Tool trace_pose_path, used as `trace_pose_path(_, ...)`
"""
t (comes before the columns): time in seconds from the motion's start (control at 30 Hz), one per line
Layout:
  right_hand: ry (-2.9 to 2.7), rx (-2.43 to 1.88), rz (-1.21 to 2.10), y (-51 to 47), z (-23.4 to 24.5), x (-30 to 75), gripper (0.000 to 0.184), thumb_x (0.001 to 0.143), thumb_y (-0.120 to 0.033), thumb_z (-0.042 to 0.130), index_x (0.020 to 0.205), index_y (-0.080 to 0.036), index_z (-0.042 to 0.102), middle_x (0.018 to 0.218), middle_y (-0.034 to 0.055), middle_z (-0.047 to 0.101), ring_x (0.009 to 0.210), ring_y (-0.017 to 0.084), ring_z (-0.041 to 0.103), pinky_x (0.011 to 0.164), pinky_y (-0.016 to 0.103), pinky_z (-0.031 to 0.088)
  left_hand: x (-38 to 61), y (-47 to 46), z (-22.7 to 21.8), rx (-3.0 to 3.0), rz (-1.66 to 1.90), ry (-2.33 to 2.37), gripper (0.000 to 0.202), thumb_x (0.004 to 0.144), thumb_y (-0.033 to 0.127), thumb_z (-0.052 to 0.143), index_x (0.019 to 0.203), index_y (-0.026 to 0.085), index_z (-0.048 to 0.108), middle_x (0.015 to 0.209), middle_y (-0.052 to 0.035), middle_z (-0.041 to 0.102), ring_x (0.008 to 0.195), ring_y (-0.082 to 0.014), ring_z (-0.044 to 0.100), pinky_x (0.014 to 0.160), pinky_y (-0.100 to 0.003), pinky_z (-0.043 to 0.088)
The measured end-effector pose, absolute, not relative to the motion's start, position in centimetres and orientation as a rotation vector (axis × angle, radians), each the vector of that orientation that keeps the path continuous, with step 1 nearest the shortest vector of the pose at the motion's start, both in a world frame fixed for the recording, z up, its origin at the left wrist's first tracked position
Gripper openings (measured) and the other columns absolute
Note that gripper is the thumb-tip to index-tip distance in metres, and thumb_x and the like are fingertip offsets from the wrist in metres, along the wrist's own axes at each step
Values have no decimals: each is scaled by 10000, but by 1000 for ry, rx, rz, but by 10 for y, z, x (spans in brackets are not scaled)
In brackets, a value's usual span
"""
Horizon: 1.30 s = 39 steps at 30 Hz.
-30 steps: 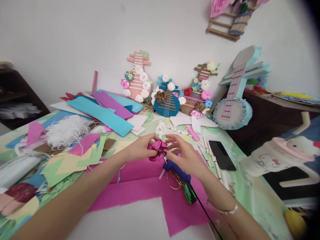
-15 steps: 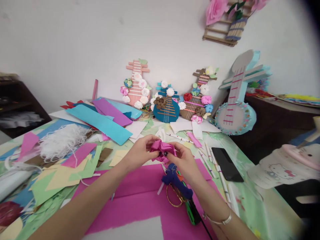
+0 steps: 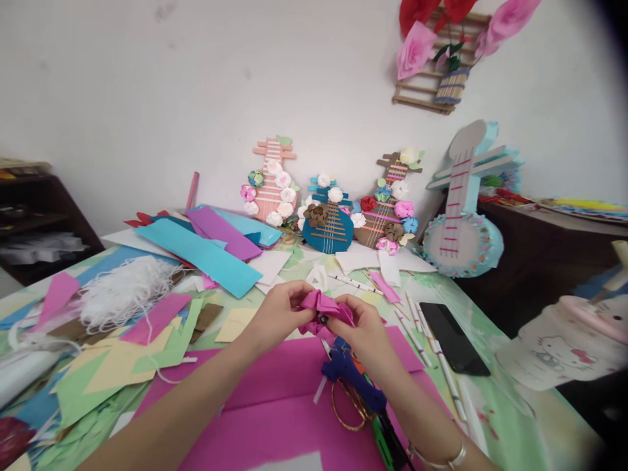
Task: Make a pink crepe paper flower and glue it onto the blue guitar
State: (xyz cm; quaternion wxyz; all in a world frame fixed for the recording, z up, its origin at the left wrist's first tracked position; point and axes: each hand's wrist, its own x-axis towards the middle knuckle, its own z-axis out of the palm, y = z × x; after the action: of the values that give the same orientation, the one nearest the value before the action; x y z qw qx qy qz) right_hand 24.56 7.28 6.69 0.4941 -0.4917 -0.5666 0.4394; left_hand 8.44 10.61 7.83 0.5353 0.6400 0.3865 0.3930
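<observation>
Between both hands is a crumpled magenta paper flower [image 3: 321, 302], held above the table. My left hand [image 3: 283, 313] pinches its left side, thumb at the front. Fingers of my right hand [image 3: 360, 322] close on its right side, and the thumb presses near a small dark spot at the centre. Just below lies a blue glue gun [image 3: 350, 374], partly hidden by my right wrist. Gold-handled scissors [image 3: 349, 418] and a green cutter [image 3: 383, 445] sit beside it, on large magenta paper [image 3: 275, 425].
White yarn [image 3: 127, 293] and paper scraps [image 3: 112, 360] cover the left side. Paper-flower-decorated lute models [image 3: 328, 226] lean against the wall. Marker pens [image 3: 444, 366], a black phone [image 3: 454, 339] and a white cup [image 3: 564, 347] stand or lie to the right.
The camera view has tilted up slightly, so everything sits lower. The hands stay on the magenta flower, whose folds have shifted a little between the fingers.
</observation>
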Motion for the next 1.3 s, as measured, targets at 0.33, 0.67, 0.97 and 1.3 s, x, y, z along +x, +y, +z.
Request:
trace_pose_path(0.33,-1288,-1245,1037,75,57,242,126,662,-244,649,734,-172,575,597,-50,559,539,110,531,535,227,427,87,99,74,1788,1004,1061,212,729,224,556,866,142,694,794,-47,690,712,-164,623,646,-262,493)
trace_pose_path(0.67,-1312,-1176,1033,69,58,237,103,677,-201,624,763,-183,571,653,-42,582,474,87,526,441,206,452,86,96,74,1835,1020,1222,106,729,192,586,704,171,687,594,0,631,484,-109,525,451,-205,391)
trace_pose_path(0.97,-1336,-1198,855,76,50,244,134,730,-242,629,846,-186,596,786,2,628,676,145,599,599,252,513,87,100,77,1605,1017,1127,324,745,320,655,1020,166,579,1036,-87,638,745,-170,658,622,-288,537)
trace_pose_path(1.3,-1369,-1179,698,80,53,251,194,681,-149,565,868,-197,585,836,11,634,784,173,614,701,285,503,80,107,83,1517,892,941,404,592,160,703,984,140,610,943,-66,696,834,-188,673,786,-326,543)
